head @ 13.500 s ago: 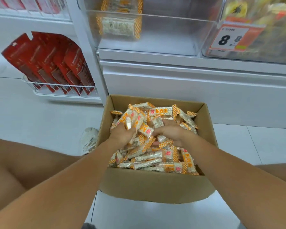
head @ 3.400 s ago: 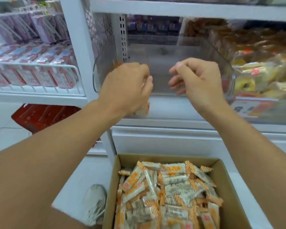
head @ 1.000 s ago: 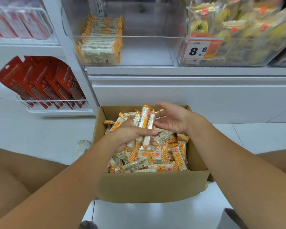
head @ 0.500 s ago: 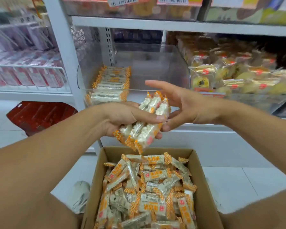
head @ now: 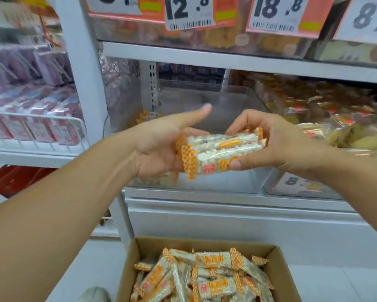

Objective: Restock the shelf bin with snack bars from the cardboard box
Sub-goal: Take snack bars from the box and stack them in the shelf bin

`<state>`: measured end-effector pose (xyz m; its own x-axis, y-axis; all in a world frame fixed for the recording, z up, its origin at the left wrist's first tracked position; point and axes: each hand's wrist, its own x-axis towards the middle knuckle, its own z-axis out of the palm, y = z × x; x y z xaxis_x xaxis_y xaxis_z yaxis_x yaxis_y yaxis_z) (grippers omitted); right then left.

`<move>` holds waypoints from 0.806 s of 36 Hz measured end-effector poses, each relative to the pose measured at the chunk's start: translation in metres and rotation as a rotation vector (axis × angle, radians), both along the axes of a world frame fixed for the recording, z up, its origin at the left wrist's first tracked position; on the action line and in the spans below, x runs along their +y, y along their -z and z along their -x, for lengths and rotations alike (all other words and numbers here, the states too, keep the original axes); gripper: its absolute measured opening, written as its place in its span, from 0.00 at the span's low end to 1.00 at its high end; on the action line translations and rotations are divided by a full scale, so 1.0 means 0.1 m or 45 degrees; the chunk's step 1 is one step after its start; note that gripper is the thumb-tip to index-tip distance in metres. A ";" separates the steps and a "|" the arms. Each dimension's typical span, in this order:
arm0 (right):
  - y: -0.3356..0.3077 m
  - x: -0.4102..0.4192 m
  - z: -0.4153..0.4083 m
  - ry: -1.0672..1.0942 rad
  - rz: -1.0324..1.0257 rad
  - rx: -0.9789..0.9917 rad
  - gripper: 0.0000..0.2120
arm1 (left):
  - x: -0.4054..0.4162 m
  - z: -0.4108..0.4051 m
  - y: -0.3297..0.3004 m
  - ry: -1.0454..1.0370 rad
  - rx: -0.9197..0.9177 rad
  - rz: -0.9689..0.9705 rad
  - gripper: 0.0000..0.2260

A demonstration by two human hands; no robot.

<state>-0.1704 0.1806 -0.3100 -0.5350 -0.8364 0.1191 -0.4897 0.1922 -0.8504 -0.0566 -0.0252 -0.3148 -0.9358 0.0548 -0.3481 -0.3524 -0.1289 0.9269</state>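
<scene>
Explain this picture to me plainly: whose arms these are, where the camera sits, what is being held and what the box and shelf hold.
There is no machine here: the arms belong to a person, and the single picture comes from a camera worn on that person's head, looking forward and down. The left hand and the right hand together hold a small bundle of snack bars in white and orange wrappers, level with a clear shelf bin. The left hand supports one end with its fingers fairly straight; the right hand's fingers and thumb curl round the other end. Below stands an open cardboard box filled with more of the same bars. Price tags hang on the shelf above.
</scene>
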 end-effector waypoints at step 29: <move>0.78 -1.61 1.55 0.449 -0.695 0.820 0.32 | -0.59 0.01 0.50 -0.137 0.067 1.979 0.17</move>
<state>-0.3251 0.0191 -0.3878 -0.7375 -0.6647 0.1190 -0.6744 0.7159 -0.1807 -0.0575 -0.0847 -0.3645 -0.9239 -0.3809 0.0348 -0.3692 0.9119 0.1795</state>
